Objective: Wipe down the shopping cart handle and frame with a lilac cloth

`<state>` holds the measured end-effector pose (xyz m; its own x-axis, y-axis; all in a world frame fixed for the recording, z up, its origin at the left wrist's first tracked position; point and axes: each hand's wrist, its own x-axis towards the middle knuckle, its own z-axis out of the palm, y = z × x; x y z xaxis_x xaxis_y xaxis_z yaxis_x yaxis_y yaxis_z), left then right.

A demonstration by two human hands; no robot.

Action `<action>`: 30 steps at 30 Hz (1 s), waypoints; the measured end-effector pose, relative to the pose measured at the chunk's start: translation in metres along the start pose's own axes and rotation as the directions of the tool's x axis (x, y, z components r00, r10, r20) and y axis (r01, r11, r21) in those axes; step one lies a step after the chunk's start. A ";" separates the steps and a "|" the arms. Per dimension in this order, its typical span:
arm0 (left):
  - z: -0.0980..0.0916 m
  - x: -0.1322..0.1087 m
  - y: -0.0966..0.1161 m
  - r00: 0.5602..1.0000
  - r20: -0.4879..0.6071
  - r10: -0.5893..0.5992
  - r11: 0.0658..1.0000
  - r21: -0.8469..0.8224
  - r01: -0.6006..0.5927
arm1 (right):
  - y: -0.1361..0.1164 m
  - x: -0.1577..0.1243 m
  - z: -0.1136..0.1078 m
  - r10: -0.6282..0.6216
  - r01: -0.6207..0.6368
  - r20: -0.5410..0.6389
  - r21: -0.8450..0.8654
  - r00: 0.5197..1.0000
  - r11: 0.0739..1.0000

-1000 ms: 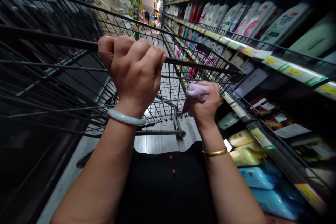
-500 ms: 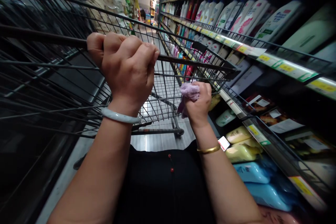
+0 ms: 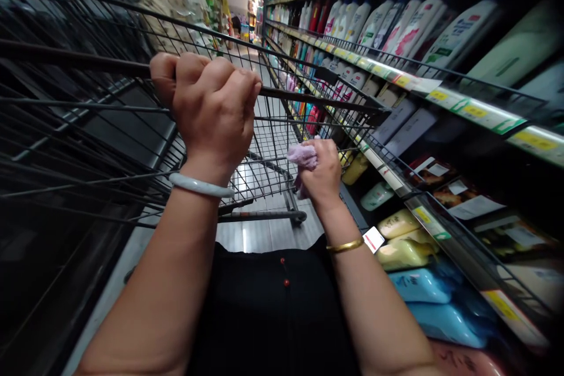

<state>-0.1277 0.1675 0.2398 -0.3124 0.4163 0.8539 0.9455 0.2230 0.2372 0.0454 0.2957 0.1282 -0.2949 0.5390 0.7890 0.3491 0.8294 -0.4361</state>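
Dark cart bar (image 3: 110, 64) | left fingers (image 3: 218, 74) curled round | lilac cloth (image 3: 302, 156) | right fingers (image 3: 329, 148) clenching

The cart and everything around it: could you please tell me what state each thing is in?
Cart: upright
Left hand: closed around the cart's bar
Right hand: closed on the cloth
Cloth: bunched up
Pale bracelet: worn on left wrist
Gold bangle: worn on right wrist

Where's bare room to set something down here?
Bare floor shows between the cart's lower bar and the black top. Between the left hand and the purple cloth, bare cart mesh shows. Right-hand shelves are crowded with bottles.
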 end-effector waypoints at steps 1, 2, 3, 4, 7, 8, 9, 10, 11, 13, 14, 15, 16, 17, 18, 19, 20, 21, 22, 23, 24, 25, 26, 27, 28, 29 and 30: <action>0.000 0.000 -0.001 1.000 0.002 0.007 1.000 -0.018 -0.007 | 0.006 0.002 -0.001 0.023 -0.023 -0.039 0.006 0.999 1.000; 0.000 0.000 -0.001 1.000 -0.005 0.013 0.999 -0.037 -0.013 | 0.014 0.004 -0.003 0.067 -0.066 -0.094 0.012 0.993 0.998; 0.001 0.000 -0.001 1.000 -0.012 0.018 0.998 -0.054 -0.018 | 0.022 0.006 -0.005 0.123 -0.122 -0.156 0.015 0.980 0.992; 0.001 0.000 -0.001 1.000 -0.021 0.017 0.997 -0.070 -0.019 | 0.028 0.008 -0.006 0.177 -0.177 -0.212 0.017 0.961 0.984; 0.001 0.000 0.000 1.000 -0.013 -0.013 0.994 -0.111 0.012 | 0.027 0.006 -0.003 0.228 -0.235 -0.229 -0.002 0.946 0.972; 0.001 0.000 0.000 1.000 -0.006 -0.024 0.992 -0.121 0.023 | 0.021 0.004 0.000 0.207 -0.213 -0.192 -0.011 0.959 0.977; 0.002 0.000 0.000 1.000 0.004 -0.027 0.992 -0.125 0.027 | 0.013 0.002 0.002 0.172 -0.176 -0.142 -0.015 0.975 0.984; 0.002 0.000 0.000 1.000 -0.003 -0.028 0.992 -0.122 0.027 | 0.006 0.000 0.004 0.127 -0.128 -0.085 -0.012 0.988 0.992; 0.003 0.000 0.000 0.999 -0.021 -0.026 0.993 -0.113 0.023 | 0.000 -0.001 0.005 0.081 -0.081 -0.032 -0.002 0.996 0.997; 0.005 0.001 -0.002 0.999 -0.045 -0.013 0.996 -0.087 0.009 | -0.001 0.000 0.004 0.029 -0.029 0.021 0.024 0.999 0.999; 0.005 0.001 -0.002 0.999 -0.047 -0.008 0.997 -0.074 0.004 | 0.004 0.001 0.002 0.038 -0.038 0.010 0.033 0.999 0.999; 0.005 0.001 -0.002 0.999 -0.042 -0.002 0.998 -0.066 -0.001 | 0.010 0.003 0.000 0.073 -0.072 -0.025 0.038 0.997 0.997; 0.005 0.001 -0.002 0.999 -0.032 0.004 0.998 -0.060 -0.006 | 0.018 0.006 -0.002 0.125 -0.122 -0.073 0.043 0.990 0.992; 0.004 0.001 -0.002 1.000 -0.014 0.012 0.998 -0.055 -0.012 | 0.024 0.007 -0.004 0.181 -0.177 -0.124 0.045 0.976 0.983; 0.004 0.000 -0.001 1.000 -0.013 0.012 0.999 -0.053 -0.013 | 0.027 0.008 -0.004 0.227 -0.223 -0.163 0.043 0.960 0.974; 0.003 0.000 -0.001 1.000 -0.018 0.006 0.999 -0.054 -0.007 | 0.027 0.007 -0.004 0.252 -0.250 -0.183 0.035 0.950 0.968; 0.003 -0.001 -0.001 1.000 -0.015 -0.001 0.998 -0.057 0.000 | 0.023 0.005 -0.002 0.250 -0.250 -0.176 0.022 0.952 0.968; 0.002 -0.001 0.000 1.000 -0.012 -0.006 0.998 -0.065 0.005 | 0.015 0.003 0.000 0.220 -0.222 -0.147 0.006 0.964 0.975; 0.002 -0.002 0.000 1.000 -0.013 -0.004 0.997 -0.074 0.003 | 0.005 0.000 0.003 0.171 -0.172 -0.100 -0.009 0.980 0.985; 0.002 -0.002 -0.001 1.000 -0.009 0.008 0.997 -0.081 -0.009 | -0.006 -0.004 0.006 0.107 -0.108 -0.035 -0.022 0.994 0.994; 0.002 -0.003 -0.001 1.000 -0.020 0.020 0.996 -0.086 -0.021 | -0.016 -0.007 0.008 0.042 -0.041 0.037 -0.031 0.998 0.999; 0.002 -0.003 -0.001 0.999 -0.030 0.028 0.996 -0.089 -0.030 | -0.024 -0.009 0.010 -0.014 0.018 0.102 -0.034 0.995 0.999; 0.002 -0.003 -0.001 0.999 -0.042 0.026 0.995 -0.095 -0.029 | -0.028 -0.009 0.010 -0.057 0.062 0.151 -0.029 0.987 0.998; 0.002 -0.002 -0.001 0.999 -0.036 0.015 0.994 -0.105 -0.018 | -0.028 -0.009 0.010 -0.082 0.086 0.172 -0.018 0.982 0.996; 0.002 -0.002 -0.001 1.000 -0.017 -0.001 0.993 -0.120 -0.001 | -0.025 -0.007 0.008 -0.082 0.084 0.159 -0.008 0.984 0.996; 0.002 -0.001 -0.001 1.000 -0.003 -0.020 0.990 -0.137 0.020 | -0.017 -0.005 0.006 -0.058 0.058 0.116 0.001 0.992 0.998; 0.002 -0.001 -0.001 0.999 0.016 -0.033 0.988 -0.153 0.035 | -0.008 -0.002 0.003 -0.014 0.014 0.051 0.008 0.999 1.000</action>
<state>-0.1282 0.1684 0.2380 -0.3451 0.4228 0.8379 0.9368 0.1002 0.3352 0.0401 0.2882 0.1288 -0.3446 0.5340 0.7721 0.3381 0.8379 -0.4285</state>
